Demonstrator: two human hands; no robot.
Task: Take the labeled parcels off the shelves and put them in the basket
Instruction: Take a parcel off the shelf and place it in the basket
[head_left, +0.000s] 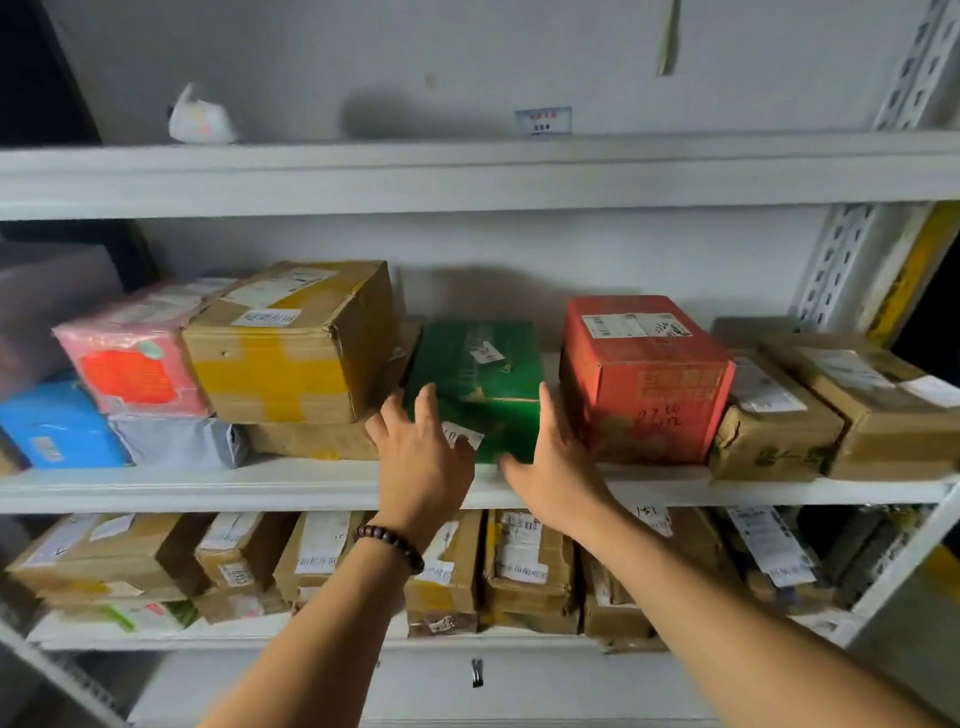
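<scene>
Reaching for the green box at the front edge of the middle shelf.
Left hand spread over its front, right hand at its right corner, fingers straight, gripping nothing; narrow gap to red box.

One wide-angle view, from a camera worn on the person's head. It faces a white shelving unit head-on and from close by, so the unit fills the frame from edge to edge. The lens sits about level with the top shelf, whose front lip runs across the upper part. It looks down on the middle shelf and more steeply on the bottom shelf, so parcel tops show on both. A green parcel on the middle shelf lies near the centre. The left forearm and right forearm enter from the bottom edge, reaching forward. Straight lines bend and lean toward the corners.
</scene>
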